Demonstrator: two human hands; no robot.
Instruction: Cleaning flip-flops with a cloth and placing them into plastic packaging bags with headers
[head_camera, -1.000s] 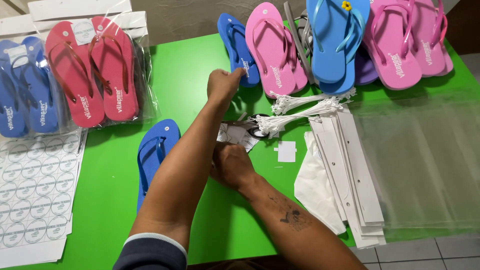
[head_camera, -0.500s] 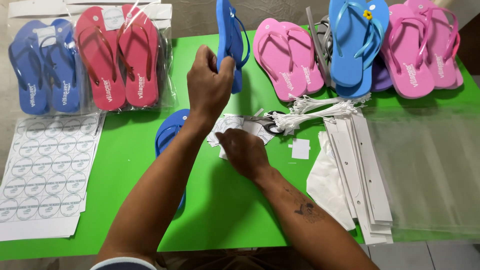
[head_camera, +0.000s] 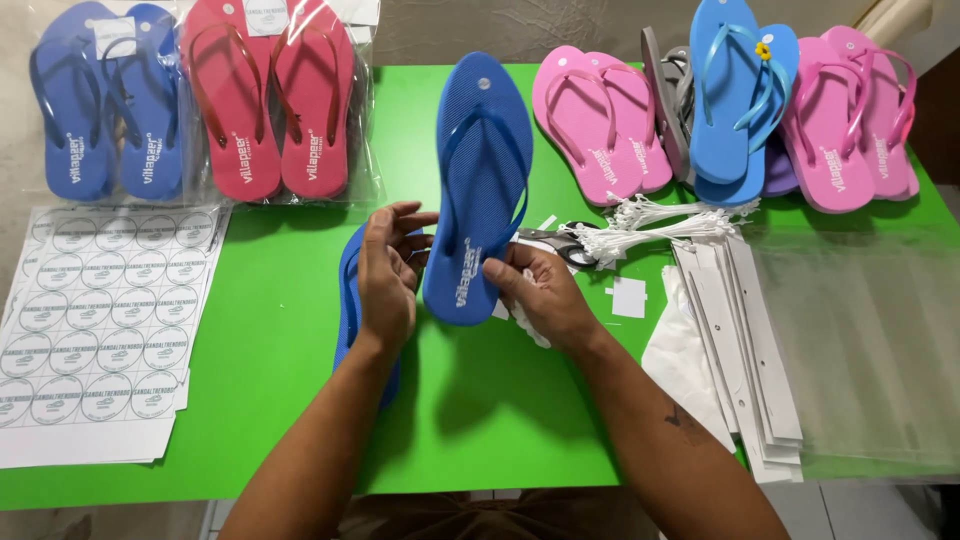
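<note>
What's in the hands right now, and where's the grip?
A blue flip-flop, held up by its heel end: right hand grips that end, left hand touches its edge.

Bright, even overhead light; soft shadows under the arms on the green worktop; glare on clear plastic bags; sharp throughout.

Both bare arms reach forward from the bottom of the view and come close together. The left hand is held up on its edge, its fingers spread a little and curled loosely. The right hand is turned palm down, its fingers bent and pinching. A small dark mark shows on the right forearm.
</note>
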